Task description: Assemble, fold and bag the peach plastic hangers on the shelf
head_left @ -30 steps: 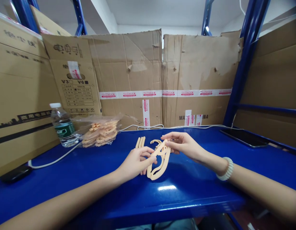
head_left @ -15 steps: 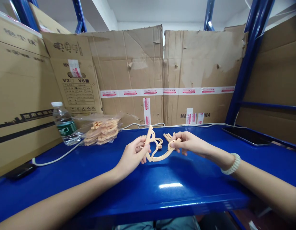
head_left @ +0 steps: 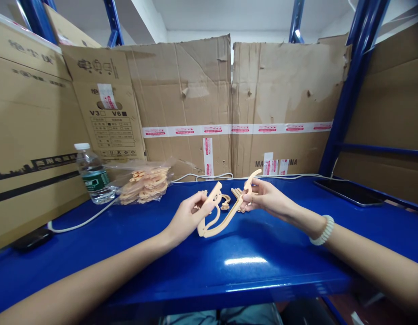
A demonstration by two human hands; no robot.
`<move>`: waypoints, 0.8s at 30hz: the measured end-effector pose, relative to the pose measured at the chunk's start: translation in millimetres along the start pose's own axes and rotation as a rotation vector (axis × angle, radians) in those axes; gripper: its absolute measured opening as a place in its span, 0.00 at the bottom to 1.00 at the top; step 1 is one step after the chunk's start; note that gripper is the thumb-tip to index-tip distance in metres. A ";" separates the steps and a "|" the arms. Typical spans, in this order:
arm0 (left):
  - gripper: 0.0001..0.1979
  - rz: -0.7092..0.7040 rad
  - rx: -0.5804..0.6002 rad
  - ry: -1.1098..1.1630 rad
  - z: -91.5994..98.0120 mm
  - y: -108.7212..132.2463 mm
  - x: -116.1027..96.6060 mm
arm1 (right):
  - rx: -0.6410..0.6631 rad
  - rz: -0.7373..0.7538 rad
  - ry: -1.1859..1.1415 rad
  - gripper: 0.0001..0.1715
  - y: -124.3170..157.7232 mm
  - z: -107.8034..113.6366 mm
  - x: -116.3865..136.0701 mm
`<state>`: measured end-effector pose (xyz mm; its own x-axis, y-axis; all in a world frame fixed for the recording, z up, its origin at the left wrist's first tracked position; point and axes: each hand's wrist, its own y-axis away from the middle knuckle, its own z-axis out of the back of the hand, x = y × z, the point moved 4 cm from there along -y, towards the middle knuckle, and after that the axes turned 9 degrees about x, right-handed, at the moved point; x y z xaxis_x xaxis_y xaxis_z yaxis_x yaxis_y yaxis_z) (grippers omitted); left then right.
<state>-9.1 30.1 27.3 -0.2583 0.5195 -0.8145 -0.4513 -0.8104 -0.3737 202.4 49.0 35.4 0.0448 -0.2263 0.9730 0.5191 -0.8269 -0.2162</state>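
Observation:
A beige plastic folding clothes hanger (head_left: 225, 221) is held above the blue table (head_left: 259, 280), its arms unfolded at an angle. My left hand (head_left: 185, 215) pinches one arm between thumb and fingers. At the other end, my right hand (head_left: 269, 197) grips the second arm, whose curved tip sticks up past the fingers. Behind the hanger lie a curved beige piece (head_left: 225, 204), hook-like, and several straight beige bars (head_left: 235, 193), partly covered by my right hand. More beige bits beside my left fingers are mostly hidden.
A clear bag of beige pieces (head_left: 144, 184) and a water bottle (head_left: 93, 178) stand at the left. A black device (head_left: 32, 239) lies near a white cable (head_left: 82, 224). At the right rests a dark tablet-like slab (head_left: 351, 193). Cardboard panels (head_left: 185, 104) wall the back.
The hanger has turned: its lower joint has shifted left and nearer me. The right-hand arm has swung up, its tip now rising above my right hand. Both hands keep their hold.

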 end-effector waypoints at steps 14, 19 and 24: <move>0.21 0.300 0.425 0.365 -31.2 5.4 14.5 | 0.041 0.203 0.334 0.10 3.6 -27.5 -9.0; 0.18 0.185 0.437 0.142 -28.0 3.7 11.0 | 0.094 0.332 0.469 0.08 6.2 -31.4 -4.3; 0.18 -0.011 0.409 -0.100 -26.9 5.8 2.1 | 0.130 0.550 0.689 0.07 13.0 -36.6 4.0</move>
<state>10.7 19.2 11.5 -0.3241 0.5673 -0.7571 -0.7514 -0.6406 -0.1583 178.1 18.5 33.5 -0.1858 -0.8679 0.4606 0.6700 -0.4548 -0.5868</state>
